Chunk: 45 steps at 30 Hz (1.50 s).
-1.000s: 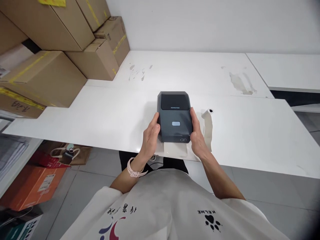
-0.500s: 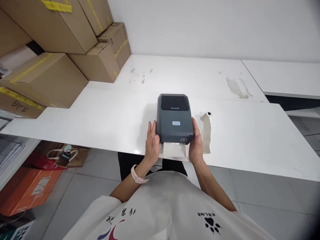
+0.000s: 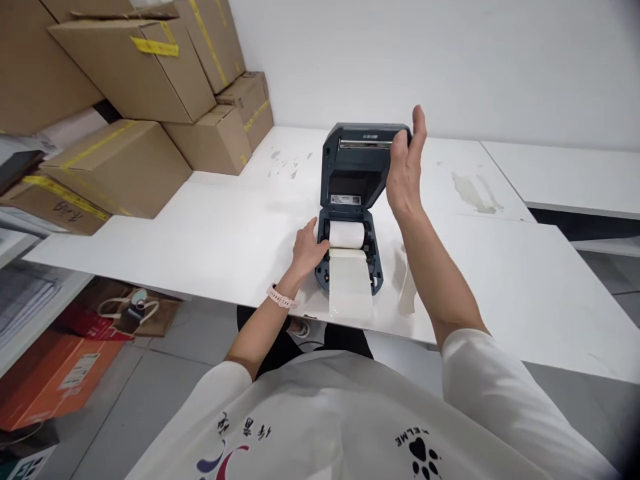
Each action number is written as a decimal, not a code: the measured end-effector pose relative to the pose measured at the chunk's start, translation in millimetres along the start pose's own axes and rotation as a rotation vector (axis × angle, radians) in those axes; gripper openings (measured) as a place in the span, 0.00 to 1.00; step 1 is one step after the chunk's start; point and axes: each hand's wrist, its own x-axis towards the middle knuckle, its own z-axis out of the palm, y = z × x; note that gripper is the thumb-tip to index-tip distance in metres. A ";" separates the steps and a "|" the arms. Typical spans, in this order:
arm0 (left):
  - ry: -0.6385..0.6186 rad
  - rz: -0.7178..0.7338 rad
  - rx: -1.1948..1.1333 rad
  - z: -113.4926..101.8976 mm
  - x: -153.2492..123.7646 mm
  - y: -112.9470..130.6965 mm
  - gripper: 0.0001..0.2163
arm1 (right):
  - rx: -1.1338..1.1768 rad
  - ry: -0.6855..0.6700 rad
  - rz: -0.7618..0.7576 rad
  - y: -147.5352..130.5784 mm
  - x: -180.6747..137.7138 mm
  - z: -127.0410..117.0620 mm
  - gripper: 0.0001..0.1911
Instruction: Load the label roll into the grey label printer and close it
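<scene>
A dark grey label printer point(image 3: 377, 270) stands on the white table with its lid point(image 3: 333, 157) raised. Inside it lies a white label roll point(image 3: 347, 235), and a strip of labels point(image 3: 350, 283) runs out over the front toward the table edge. My left hand point(image 3: 306, 250) grips the printer's left side, thumb over the upper rim and fingers along the outside. At the lid's upper right edge is my right hand point(image 3: 406, 170), thumb at the inner side and fingers straight up outside, holding the lid. My right forearm partly covers a curled paper strip point(image 3: 407, 297) on the table.
Cardboard boxes point(image 3: 145, 160) with yellow tape are stacked at the left of the table point(image 3: 240, 233). A white wall point(image 3: 400, 60) rises behind. Below on the left are an orange box point(image 3: 65, 380) and a paper bag point(image 3: 157, 313).
The printer's lid has swung up, exposing the label roll. My right hand has moved up from the printer's right side with the lid; my left hand stays at the left side.
</scene>
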 end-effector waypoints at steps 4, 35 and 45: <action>0.000 -0.032 0.101 3.4 1.1 2.9 0.33 | -0.114 -0.047 -0.032 -0.7 15.0 -8.2 0.37; 0.057 0.055 -0.178 14.4 11.2 -17.2 0.27 | 0.330 -0.467 0.537 100.8 -28.3 -99.4 0.48; 0.029 0.057 -0.232 12.8 8.2 -15.0 0.28 | 0.241 -0.452 0.656 152.4 -58.6 -88.9 0.48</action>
